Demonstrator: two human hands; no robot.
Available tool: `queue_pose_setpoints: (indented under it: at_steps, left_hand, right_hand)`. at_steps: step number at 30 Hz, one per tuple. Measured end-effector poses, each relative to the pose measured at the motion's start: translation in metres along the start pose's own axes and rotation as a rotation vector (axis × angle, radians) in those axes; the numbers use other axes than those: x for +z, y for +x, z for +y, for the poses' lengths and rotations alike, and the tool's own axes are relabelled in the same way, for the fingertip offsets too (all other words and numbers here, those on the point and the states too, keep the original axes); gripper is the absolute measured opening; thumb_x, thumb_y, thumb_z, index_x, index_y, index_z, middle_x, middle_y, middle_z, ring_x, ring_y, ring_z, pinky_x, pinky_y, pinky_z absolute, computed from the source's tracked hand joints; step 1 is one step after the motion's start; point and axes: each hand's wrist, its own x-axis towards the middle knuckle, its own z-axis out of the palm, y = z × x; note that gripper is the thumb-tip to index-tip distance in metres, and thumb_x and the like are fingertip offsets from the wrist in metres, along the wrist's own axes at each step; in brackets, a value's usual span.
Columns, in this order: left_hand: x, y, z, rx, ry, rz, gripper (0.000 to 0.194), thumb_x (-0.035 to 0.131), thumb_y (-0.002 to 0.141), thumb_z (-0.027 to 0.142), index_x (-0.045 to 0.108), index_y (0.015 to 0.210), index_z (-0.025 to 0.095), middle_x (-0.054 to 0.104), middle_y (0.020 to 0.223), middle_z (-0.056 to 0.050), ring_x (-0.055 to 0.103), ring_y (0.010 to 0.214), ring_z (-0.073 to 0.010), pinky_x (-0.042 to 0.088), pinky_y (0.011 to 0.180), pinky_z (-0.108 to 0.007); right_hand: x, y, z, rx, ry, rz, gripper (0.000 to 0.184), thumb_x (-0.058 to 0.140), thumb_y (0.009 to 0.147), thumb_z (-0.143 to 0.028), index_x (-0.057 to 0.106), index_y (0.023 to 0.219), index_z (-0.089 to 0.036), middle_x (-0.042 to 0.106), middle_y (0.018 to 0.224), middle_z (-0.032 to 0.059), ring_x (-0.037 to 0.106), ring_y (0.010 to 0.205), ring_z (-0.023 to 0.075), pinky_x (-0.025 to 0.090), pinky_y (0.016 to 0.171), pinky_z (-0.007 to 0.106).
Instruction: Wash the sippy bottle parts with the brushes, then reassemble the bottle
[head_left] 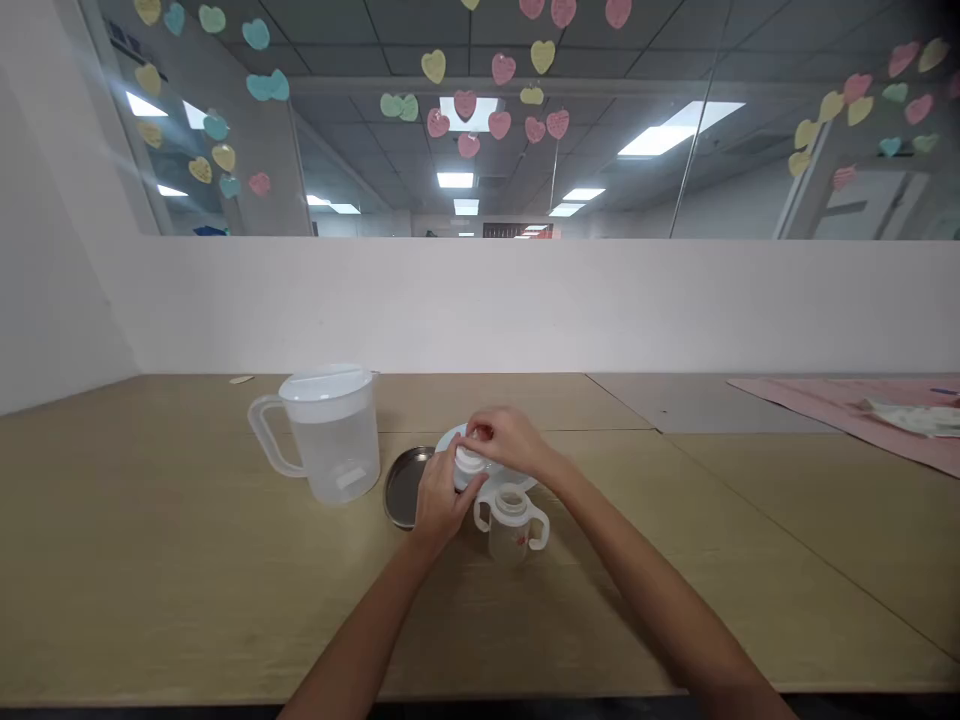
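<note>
Forearms (641,580) cross the near edge of the desk (187,580); left hand (441,495) clamped around a white cap (471,464), right hand (511,440) pinching its top, just beyond an open two-handled bottle (510,540); metal tray (405,492) beside, jug (337,450) toward the left edge

A plain white wall (480,305) runs across behind the wood-toned bench (187,600), meeting another pale side wall (45,250) at the left. Seams divide the bench top, and its far right section is grey. Above the wall stand large glass panels (360,130), dotted with pink, yellow and blue-green heart-shaped stickers (503,69). In the glass show a grey tiled ceiling (337,40) and bright rectangular lights (455,180).
</note>
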Motion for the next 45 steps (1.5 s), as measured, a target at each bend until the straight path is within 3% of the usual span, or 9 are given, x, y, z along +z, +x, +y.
queue_pose_setpoints:
  at_steps: [8, 12, 18, 23, 25, 30, 34, 39, 45]
  left_hand:
    - [0.002, 0.003, 0.000, -0.157, -0.230, 0.136, 0.045, 0.048, 0.085, 0.046, 0.048, 0.122, 0.019, 0.059, 0.116, -0.012, 0.055, 0.108, -0.0238, 0.042, 0.091, -0.036]
    - [0.004, 0.002, 0.002, -0.207, -0.252, 0.125, 0.055, 0.054, 0.081, 0.045, 0.044, 0.127, 0.016, 0.060, 0.116, -0.014, 0.056, 0.108, -0.0248, 0.043, 0.091, -0.036]
    - [0.004, 0.001, 0.006, -0.264, -0.308, 0.102, 0.048, 0.051, 0.083, 0.038, 0.047, 0.125, 0.016, 0.062, 0.114, -0.012, 0.058, 0.104, -0.0251, 0.045, 0.088, -0.036]
    - [-0.004, -0.001, 0.019, -0.217, -0.387, 0.048, 0.043, 0.051, 0.084, 0.040, 0.049, 0.122, 0.019, 0.065, 0.109, -0.008, 0.060, 0.099, -0.0215, 0.045, 0.086, -0.032]
    - [-0.008, -0.003, 0.024, -0.203, -0.391, 0.050, 0.043, 0.051, 0.084, 0.040, 0.048, 0.121, 0.019, 0.066, 0.106, -0.007, 0.061, 0.095, -0.0205, 0.046, 0.084, -0.031]
    - [-0.009, -0.003, 0.029, -0.121, -0.360, 0.049, 0.044, 0.051, 0.084, 0.040, 0.047, 0.122, 0.019, 0.064, 0.111, -0.009, 0.059, 0.101, -0.0215, 0.045, 0.087, -0.031]
    - [-0.003, 0.002, 0.020, -0.155, -0.299, -0.019, 0.041, 0.052, 0.084, 0.038, 0.048, 0.121, 0.021, 0.060, 0.115, -0.008, 0.056, 0.106, -0.0215, 0.042, 0.092, -0.033]
    - [0.006, 0.004, -0.005, -0.252, -0.120, 0.047, 0.043, 0.056, 0.081, 0.041, 0.052, 0.117, 0.019, 0.053, 0.116, -0.012, 0.053, 0.109, -0.0260, 0.042, 0.092, -0.040]
    - [0.009, 0.004, -0.013, -0.258, 0.004, 0.018, 0.040, 0.060, 0.078, 0.040, 0.054, 0.110, 0.017, 0.063, 0.104, -0.011, 0.055, 0.102, -0.0293, 0.040, 0.090, -0.044]
  right_hand:
    - [0.014, -0.006, -0.015, -0.074, -0.069, -0.069, 0.034, 0.063, 0.080, -0.043, 0.062, 0.103, -0.017, 0.064, 0.098, 0.0068, 0.057, 0.086, 0.0173, 0.037, 0.070, 0.024]
    - [0.016, -0.006, -0.012, -0.074, -0.001, -0.186, 0.022, 0.056, 0.086, -0.037, 0.065, 0.095, -0.019, 0.067, 0.088, 0.0037, 0.059, 0.078, 0.0155, 0.035, 0.065, 0.023]
    - [0.016, -0.006, -0.024, -0.099, -0.172, -0.262, 0.022, 0.055, 0.087, -0.030, 0.067, 0.099, -0.015, 0.067, 0.077, 0.0067, 0.059, 0.072, 0.0173, 0.034, 0.063, 0.024]
    - [-0.008, -0.007, -0.013, -0.047, 0.190, -0.376, 0.026, 0.049, 0.089, -0.030, 0.071, 0.095, -0.018, 0.062, 0.061, -0.0018, 0.058, 0.061, 0.0120, 0.039, 0.058, 0.019]
    - [-0.015, -0.005, -0.003, 0.020, 0.405, -0.418, 0.030, 0.052, 0.086, -0.037, 0.071, 0.096, -0.017, 0.065, 0.068, -0.0017, 0.061, 0.064, 0.0130, 0.045, 0.058, 0.020]
    - [-0.014, -0.001, 0.015, 0.224, 0.758, -0.313, 0.039, 0.058, 0.078, -0.049, 0.069, 0.092, -0.014, 0.069, 0.078, 0.0032, 0.064, 0.065, 0.0158, 0.053, 0.058, 0.026]
    - [-0.007, -0.001, 0.026, 0.177, 0.453, -0.264, 0.033, 0.060, 0.079, -0.044, 0.068, 0.089, -0.014, 0.066, 0.065, 0.0017, 0.061, 0.055, 0.0127, 0.048, 0.055, 0.022]
    - [0.006, -0.001, 0.055, 0.186, -0.129, -0.278, 0.023, 0.071, 0.069, -0.035, 0.066, 0.080, -0.015, 0.068, 0.075, 0.0053, 0.061, 0.066, 0.0155, 0.039, 0.056, 0.021]
    - [0.018, -0.004, 0.070, 0.275, -0.182, -0.515, 0.018, 0.079, 0.055, -0.028, 0.063, 0.053, -0.018, 0.062, 0.055, 0.0000, 0.054, 0.052, 0.0128, 0.033, 0.047, 0.020]
